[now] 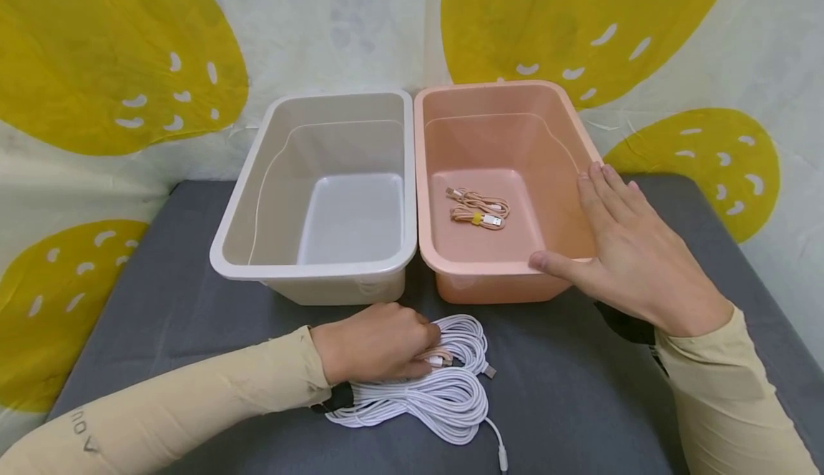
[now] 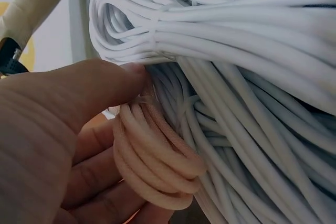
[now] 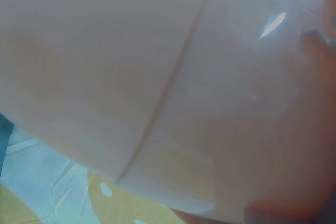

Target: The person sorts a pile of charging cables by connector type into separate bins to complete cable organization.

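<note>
Left hand (image 1: 373, 343) is down on the grey mat, fingers curled round a small pink cable coil (image 2: 157, 166), thumb pressing it from above. Right under and just beyond those fingers lie the white cable bundles (image 1: 444, 382), touching the coil. Farther out, the right hand (image 1: 627, 250) rests flat, fingers straight, on the near right corner of the pink bin (image 1: 502, 285). Left of that palm, inside the bin, lies another pink cable (image 1: 479, 208). Left of it again, the white bin (image 1: 309, 271).
</note>
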